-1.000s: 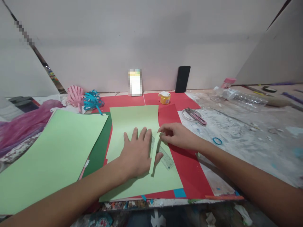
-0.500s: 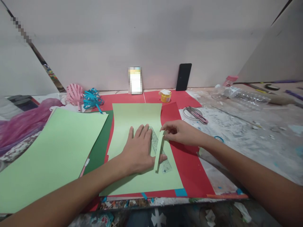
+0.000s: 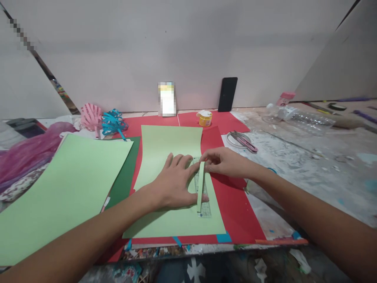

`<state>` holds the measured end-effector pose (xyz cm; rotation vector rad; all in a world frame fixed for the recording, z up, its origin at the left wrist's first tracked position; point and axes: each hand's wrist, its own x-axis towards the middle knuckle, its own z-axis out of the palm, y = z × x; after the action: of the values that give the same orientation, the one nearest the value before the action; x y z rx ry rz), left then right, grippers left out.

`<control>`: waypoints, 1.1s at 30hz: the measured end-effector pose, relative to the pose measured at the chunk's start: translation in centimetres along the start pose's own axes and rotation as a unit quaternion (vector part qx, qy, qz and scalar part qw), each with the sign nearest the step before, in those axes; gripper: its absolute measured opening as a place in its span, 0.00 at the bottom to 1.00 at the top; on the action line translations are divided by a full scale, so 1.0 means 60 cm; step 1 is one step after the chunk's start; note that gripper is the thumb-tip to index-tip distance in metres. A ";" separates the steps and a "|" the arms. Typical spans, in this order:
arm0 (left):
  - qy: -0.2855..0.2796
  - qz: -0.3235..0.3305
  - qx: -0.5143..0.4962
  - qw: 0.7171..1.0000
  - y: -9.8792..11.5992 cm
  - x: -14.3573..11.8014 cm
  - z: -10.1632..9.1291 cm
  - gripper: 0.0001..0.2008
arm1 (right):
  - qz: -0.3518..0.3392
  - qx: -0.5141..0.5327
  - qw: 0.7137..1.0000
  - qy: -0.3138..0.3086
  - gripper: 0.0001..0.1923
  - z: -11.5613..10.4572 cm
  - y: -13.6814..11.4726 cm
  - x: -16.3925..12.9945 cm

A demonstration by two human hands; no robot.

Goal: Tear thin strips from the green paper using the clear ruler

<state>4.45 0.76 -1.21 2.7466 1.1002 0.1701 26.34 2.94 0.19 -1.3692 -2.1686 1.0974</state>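
A light green paper sheet (image 3: 171, 139) lies in front of me, its far edge slightly curled. My left hand (image 3: 175, 184) rests on it with the fingers spread, thumb and index finger touching a clear ruler (image 3: 205, 210). My right hand (image 3: 219, 160) pinches the far end of a narrow green paper strip (image 3: 200, 184) between thumb and fingers. This strip runs above the ruler, crosses over my left thumb, and its near end is close to the ruler's near end.
Red paper (image 3: 235, 208) lies underneath. More green sheets (image 3: 73, 188) are at left, beside pink (image 3: 91, 116) and blue (image 3: 114, 122) paper crafts. A yellow jar (image 3: 205, 119), pink-handled scissors (image 3: 247, 142), a plastic bottle (image 3: 306, 118) and two phones (image 3: 227, 94) stand or lie farther back.
The ruler has turned from slanted to nearly straight away from me. My left index finger now reaches toward its far end. The strip has shifted slightly right, still in my right hand.
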 end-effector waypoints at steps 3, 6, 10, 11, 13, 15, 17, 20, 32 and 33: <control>0.000 0.009 -0.023 1.000 -0.002 0.004 0.000 0.48 | 0.005 -0.010 1.000 -0.001 0.12 -0.002 -0.003 -0.003; -0.013 0.001 -0.032 0.999 -0.004 0.002 0.004 0.48 | 0.007 -0.024 1.000 -0.006 0.11 -0.005 -0.004 -0.006; -0.036 -0.025 -0.015 0.999 0.000 -0.006 0.004 0.48 | 0.004 -0.031 1.000 -0.006 0.11 -0.007 0.000 -0.007; -0.040 -0.031 -0.010 0.999 0.001 -0.007 0.004 0.48 | 0.002 -0.033 0.999 -0.003 0.11 -0.006 0.002 -0.006; -0.043 -0.042 -0.003 0.998 0.004 -0.010 0.002 0.47 | -0.003 -0.033 0.999 0.004 0.11 -0.005 0.004 -0.006; -0.037 -0.048 0.001 0.998 0.006 -0.012 0.003 0.46 | -0.004 -0.026 1.000 0.008 0.11 -0.003 0.006 -0.005; -0.029 -0.050 0.005 0.998 0.008 -0.013 0.005 0.45 | -0.002 -0.019 1.000 0.011 0.11 -0.001 0.005 -0.005; -0.019 -0.054 0.008 0.998 0.009 -0.012 0.008 0.45 | 0.002 -0.020 1.000 0.015 0.12 0.003 0.005 -0.003; -0.004 -0.057 0.008 0.998 0.018 -0.008 0.010 0.48 | 0.000 -0.065 0.998 0.019 0.09 0.001 -0.002 -0.003; -0.004 -0.057 0.008 0.998 0.018 -0.008 0.010 0.48 | -0.001 -0.071 0.997 0.021 0.08 0.001 -0.003 -0.003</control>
<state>4.96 -0.41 -1.57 2.6868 1.2562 0.1353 26.30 2.70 0.30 -1.4371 -2.2539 0.9200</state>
